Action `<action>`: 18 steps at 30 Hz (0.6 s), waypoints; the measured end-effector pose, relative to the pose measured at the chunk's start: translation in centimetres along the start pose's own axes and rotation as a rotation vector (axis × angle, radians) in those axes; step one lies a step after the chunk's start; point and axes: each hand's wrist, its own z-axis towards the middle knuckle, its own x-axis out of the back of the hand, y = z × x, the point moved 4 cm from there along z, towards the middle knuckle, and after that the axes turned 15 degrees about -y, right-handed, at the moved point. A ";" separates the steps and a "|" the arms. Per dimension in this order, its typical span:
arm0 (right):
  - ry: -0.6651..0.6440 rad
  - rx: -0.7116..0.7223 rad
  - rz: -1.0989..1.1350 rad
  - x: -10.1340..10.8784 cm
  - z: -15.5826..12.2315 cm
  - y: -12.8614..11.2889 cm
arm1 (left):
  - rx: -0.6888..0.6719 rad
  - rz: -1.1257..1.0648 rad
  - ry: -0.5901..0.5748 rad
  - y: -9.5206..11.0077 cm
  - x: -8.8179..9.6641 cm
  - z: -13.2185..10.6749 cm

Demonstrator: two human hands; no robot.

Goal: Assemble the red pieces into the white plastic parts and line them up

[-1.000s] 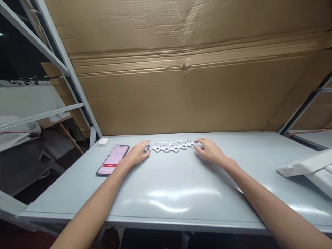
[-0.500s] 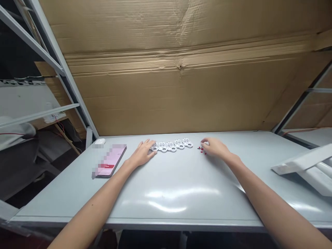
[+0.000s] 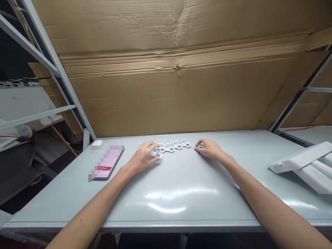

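A short row of small white plastic parts (image 3: 173, 146) lies on the grey table (image 3: 181, 186) near its far edge. My left hand (image 3: 144, 157) is at the row's left end, its fingers curled on the leftmost white part (image 3: 157, 153), which sits a little nearer to me than the others. My right hand (image 3: 210, 148) rests on the table just right of the row, fingertips pinched together; what they hold, if anything, is too small to make out.
A phone (image 3: 106, 162) with a pink screen lies left of my left hand, a white mouse (image 3: 97, 143) behind it. White flat pieces (image 3: 303, 162) lie at the table's right. A cardboard sheet (image 3: 181, 79) stands behind the table; metal rack posts flank it.
My left hand has drawn the leftmost white part out of the row towards me. My right hand left the row's right end and moved slightly right, then settled close beside it.
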 end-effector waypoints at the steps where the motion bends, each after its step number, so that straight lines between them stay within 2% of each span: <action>1: 0.004 0.004 0.005 0.0 0.1 0.0 | -0.031 -0.012 -0.020 0.9 -0.3 0.0; 4: 0.002 0.017 0.022 0.0 0.1 -0.1 | -0.145 -0.063 -0.102 3.4 -1.3 0.1; 6: 0.015 0.068 0.088 0.2 -0.1 -0.6 | -0.178 -0.093 -0.134 4.2 -1.7 0.1; 11: 0.079 0.371 0.455 0.6 -1.3 -3.4 | -0.192 -0.137 -0.161 4.0 -1.5 -0.1; 14: -0.024 0.469 0.669 -0.6 -1.8 -5.1 | -0.193 -0.145 -0.166 3.7 -1.5 -0.1; 18: -0.239 0.443 0.947 -3.1 -2.1 -6.5 | -0.182 -0.117 -0.131 3.4 -1.8 0.0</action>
